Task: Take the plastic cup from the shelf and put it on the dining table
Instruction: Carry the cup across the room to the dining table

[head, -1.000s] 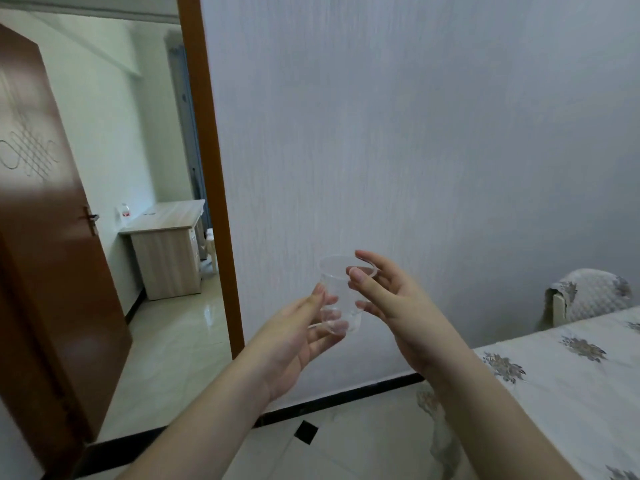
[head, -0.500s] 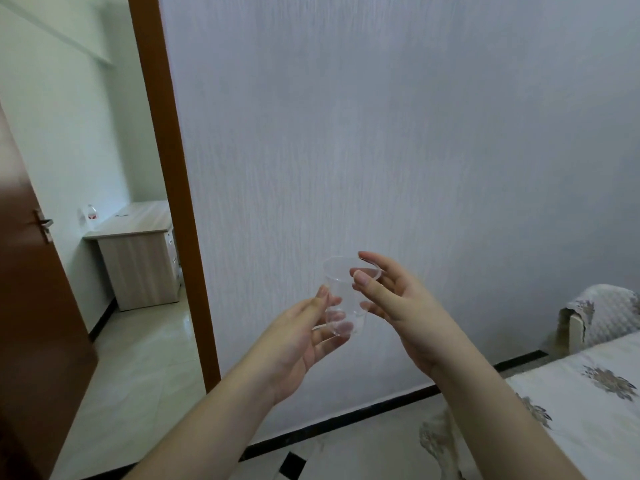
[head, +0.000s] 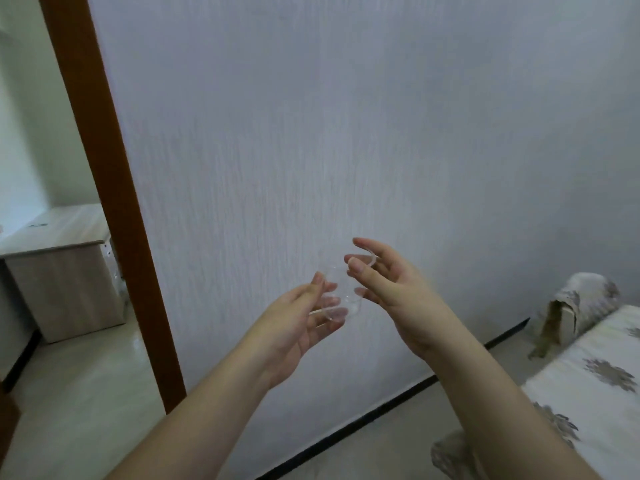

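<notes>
- The clear, thin-walled plastic cup (head: pixel 341 289) is in mid-air in front of the pale grey textured wall (head: pixel 346 116), held between both hands.
- The cup is tilted, with its rim toward the upper right and its base toward the lower left.
- The left hand (head: pixel 294 327) is palm-up under the lower part of the cup. Its fingers (head: pixel 332 301) are curled against the cup's side and base, and its thumb rests on the near side.
- The right hand (head: pixel 388 285) grips the upper part of the cup. Its fingers (head: pixel 363 245) reach around the rim from the far side, and its thumb presses on the near side.
- Both hands are therefore closed lightly on the cup; neither is clenched into a fist.
- The tabletop with a white cloth printed with grey floral motifs (head: pixel 595 386) lies at the lower right, well apart from the cup.
- A chair back under a matching patterned cover (head: pixel 581 299) stands beside the far edge of that tabletop.
- A brown wooden door frame (head: pixel 107 188) runs along the left edge of the wall.
- Through the doorway, a light wood-grain cabinet (head: pixel 62 271) stands on a glossy pale tiled floor (head: pixel 79 393).
- A dark skirting strip (head: pixel 381 414) follows the bottom of the wall.
</notes>
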The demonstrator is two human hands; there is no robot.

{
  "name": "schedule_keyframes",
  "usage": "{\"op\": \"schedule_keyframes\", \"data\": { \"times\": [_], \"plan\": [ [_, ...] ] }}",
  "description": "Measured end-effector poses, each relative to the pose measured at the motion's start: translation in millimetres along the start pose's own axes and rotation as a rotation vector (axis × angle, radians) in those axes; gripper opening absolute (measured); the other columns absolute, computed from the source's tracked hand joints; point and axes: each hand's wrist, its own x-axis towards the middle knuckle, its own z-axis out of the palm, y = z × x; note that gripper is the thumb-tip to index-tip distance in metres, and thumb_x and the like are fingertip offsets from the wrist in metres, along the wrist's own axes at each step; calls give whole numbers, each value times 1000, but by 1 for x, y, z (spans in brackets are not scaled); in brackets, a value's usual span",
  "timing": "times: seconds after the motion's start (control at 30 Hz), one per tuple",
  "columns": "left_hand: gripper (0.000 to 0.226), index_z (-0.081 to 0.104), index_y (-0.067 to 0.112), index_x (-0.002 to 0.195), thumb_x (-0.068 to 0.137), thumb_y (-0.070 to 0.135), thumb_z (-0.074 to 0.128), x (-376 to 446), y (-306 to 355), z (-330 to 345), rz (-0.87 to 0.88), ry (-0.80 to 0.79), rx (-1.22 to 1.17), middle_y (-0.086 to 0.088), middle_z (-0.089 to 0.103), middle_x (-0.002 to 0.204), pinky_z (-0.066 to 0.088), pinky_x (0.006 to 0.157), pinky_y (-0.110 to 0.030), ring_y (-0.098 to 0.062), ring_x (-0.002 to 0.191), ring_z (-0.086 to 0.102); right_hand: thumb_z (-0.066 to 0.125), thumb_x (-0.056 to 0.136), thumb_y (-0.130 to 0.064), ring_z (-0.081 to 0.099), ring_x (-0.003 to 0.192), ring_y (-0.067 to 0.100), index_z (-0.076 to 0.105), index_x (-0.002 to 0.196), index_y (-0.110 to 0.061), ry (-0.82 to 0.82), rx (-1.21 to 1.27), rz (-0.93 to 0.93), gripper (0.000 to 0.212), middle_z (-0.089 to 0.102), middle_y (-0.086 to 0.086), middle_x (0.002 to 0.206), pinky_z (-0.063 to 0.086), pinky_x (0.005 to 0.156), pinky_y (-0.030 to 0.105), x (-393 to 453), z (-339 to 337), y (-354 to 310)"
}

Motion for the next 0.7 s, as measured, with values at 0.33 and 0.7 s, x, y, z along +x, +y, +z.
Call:
{"op": "schedule_keyframes", "data": {
  "times": [0.33, 0.7],
  "plan": [
    [52, 69, 6, 110, 78, 47, 64, 87, -23, 9, -100, -126, 1, -23, 66, 117, 59, 71, -27, -26, 94, 74, 74, 54, -71, 64, 107, 2, 58, 121, -43, 126, -40, 58, 75, 67, -9, 119, 48, 100, 37, 44, -37, 37],
    [56, 68, 6, 112, 76, 48, 64, 211, -56, 82, -160, -247, 88, -21, 65, 115, 59, 74, -28, -26, 93, 73, 72, 71, -55, 65, 106, 2, 56, 127, -39, 268, -43, 86, 61, 67, -10, 119, 50, 94, 32, 106, -145, 90]
  ]
}}
